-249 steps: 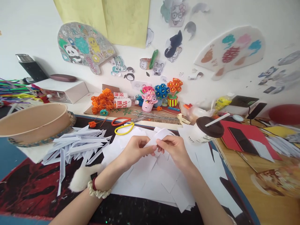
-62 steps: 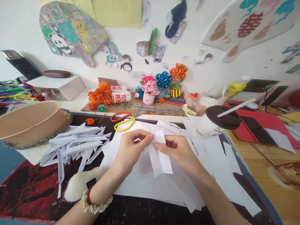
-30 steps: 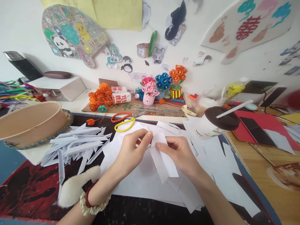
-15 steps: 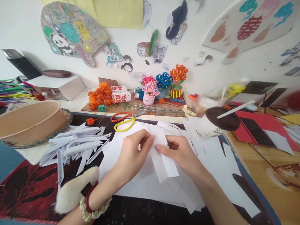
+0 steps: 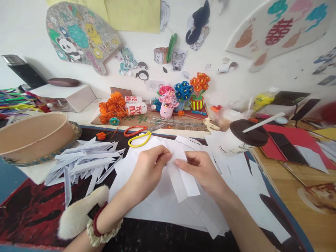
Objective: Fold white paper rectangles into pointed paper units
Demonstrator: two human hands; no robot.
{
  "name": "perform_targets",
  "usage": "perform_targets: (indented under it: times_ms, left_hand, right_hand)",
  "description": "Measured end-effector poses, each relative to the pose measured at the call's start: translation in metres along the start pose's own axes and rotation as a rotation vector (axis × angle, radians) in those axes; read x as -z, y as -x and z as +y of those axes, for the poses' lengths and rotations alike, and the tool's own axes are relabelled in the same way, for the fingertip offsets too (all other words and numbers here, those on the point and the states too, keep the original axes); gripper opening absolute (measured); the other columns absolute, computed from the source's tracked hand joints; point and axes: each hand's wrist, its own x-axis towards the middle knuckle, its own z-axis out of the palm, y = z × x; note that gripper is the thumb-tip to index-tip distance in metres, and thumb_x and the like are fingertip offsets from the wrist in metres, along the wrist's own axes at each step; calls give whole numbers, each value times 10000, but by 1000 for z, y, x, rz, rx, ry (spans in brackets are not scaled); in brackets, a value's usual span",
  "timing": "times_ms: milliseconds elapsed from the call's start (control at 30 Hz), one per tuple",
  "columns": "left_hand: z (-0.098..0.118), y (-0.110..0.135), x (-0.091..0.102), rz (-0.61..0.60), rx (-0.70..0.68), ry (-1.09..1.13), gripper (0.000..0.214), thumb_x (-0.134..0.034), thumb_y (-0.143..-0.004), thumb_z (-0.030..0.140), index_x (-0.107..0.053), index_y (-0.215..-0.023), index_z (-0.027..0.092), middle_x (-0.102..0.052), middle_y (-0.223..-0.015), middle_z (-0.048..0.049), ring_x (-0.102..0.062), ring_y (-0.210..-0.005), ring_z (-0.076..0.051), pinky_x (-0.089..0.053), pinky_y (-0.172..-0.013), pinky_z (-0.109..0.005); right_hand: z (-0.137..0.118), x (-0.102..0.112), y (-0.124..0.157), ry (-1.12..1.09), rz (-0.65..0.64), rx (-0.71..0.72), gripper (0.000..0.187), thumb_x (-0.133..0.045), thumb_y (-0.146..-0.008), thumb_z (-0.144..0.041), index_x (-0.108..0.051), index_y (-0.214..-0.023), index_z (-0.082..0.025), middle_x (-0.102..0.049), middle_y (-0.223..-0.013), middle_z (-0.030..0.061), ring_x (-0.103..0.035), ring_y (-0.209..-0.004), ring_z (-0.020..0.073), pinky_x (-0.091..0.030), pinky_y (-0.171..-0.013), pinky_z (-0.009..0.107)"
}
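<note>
A white paper strip (image 5: 183,180), creased lengthwise, is held between my two hands above a spread of white paper sheets (image 5: 147,210). My left hand (image 5: 151,164) pinches its left edge near the top with thumb and forefinger. From the other side my right hand (image 5: 198,168) grips it, thumb on the front and the other fingers behind. Left of my hands lies a pile of folded paper strips (image 5: 84,161). Just beyond my left hand rest scissors (image 5: 140,135) with one red and one yellow handle.
A lidded cup with a straw (image 5: 245,134) stands on the right, and a round container (image 5: 36,136) on the left. Craft flowers (image 5: 168,99) line the back. Cut paper strips (image 5: 273,213) lie at the right. A fluffy white item (image 5: 78,217) sits beside my left wrist.
Both thumbs have shifted slightly on the paper strip, and its lower end has risen a little. My left wrist and the fluffy item have moved slightly left.
</note>
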Motion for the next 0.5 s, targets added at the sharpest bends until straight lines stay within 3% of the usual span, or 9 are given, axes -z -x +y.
perform_targets:
  times_ms: [500]
  left_hand:
    - [3, -1, -3, -6, 68, 212, 138, -573, -879, 230, -607, -777, 144, -606, -722, 4, -541, -651, -103, -441, -608, -222]
  right_hand:
    - [0, 0, -1, 73, 20, 106, 523, -656, -777, -301, -208, -523, -210, -149, -563, -72, -156, -516, 81, -126, -437, 246]
